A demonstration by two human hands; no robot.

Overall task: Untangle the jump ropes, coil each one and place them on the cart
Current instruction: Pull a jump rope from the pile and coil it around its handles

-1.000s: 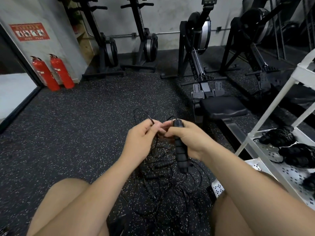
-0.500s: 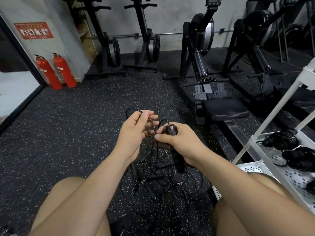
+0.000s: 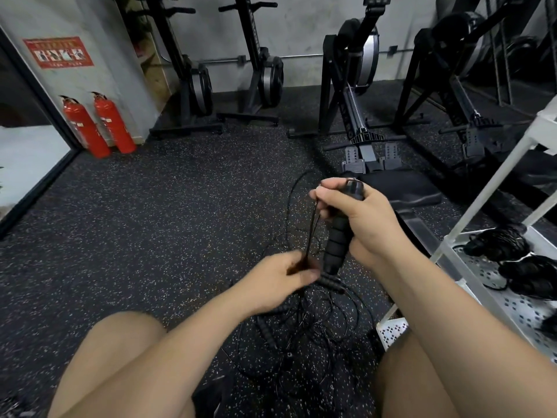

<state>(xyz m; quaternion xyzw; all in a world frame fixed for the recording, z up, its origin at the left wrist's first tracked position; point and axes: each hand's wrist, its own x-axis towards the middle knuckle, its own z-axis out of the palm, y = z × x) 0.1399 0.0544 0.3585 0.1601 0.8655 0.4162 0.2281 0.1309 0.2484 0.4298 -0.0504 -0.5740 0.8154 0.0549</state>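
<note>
My right hand (image 3: 358,217) grips a black ribbed jump rope handle (image 3: 339,239), held upright in front of me. A thin black cord (image 3: 312,224) runs taut from the fingers of that hand down to my left hand (image 3: 278,280), which pinches it lower down and to the left. A tangle of black jump ropes (image 3: 304,330) with several handles lies on the speckled floor between my knees. At the right stands a white cart (image 3: 485,267); coiled black ropes (image 3: 512,251) lie on its perforated shelf.
A rowing machine with a black seat (image 3: 404,188) stands just beyond my hands. More rowers and bike stands line the back wall. Two red fire extinguishers (image 3: 99,125) stand at the left beside a glass door. Open speckled floor lies to the left.
My right hand lifted the handle up and to the right. My left hand slid down the cord, away from the right hand, drawing the cord taut between them.
</note>
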